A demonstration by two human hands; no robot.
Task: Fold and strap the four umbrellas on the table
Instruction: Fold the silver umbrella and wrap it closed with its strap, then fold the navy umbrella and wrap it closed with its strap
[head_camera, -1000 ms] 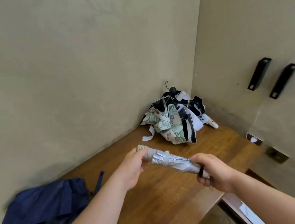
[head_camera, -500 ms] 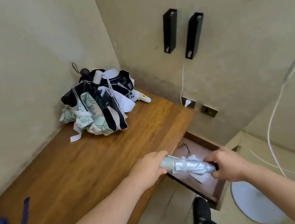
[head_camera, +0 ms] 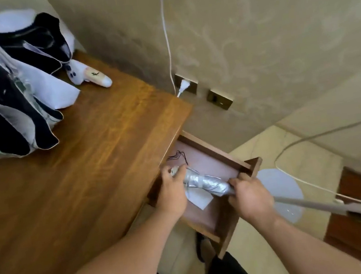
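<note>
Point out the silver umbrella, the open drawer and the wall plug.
silver umbrella (head_camera: 207, 183), head view, middle of its folded cloth.
open drawer (head_camera: 214, 155), head view, its far wooden wall.
wall plug (head_camera: 183, 86), head view, its white body at the socket.

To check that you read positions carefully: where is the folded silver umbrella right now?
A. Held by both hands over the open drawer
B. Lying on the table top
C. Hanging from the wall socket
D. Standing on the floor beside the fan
A: the left hand grips one end of the silver umbrella and the right hand the other, above the open drawer, off the table.
</note>
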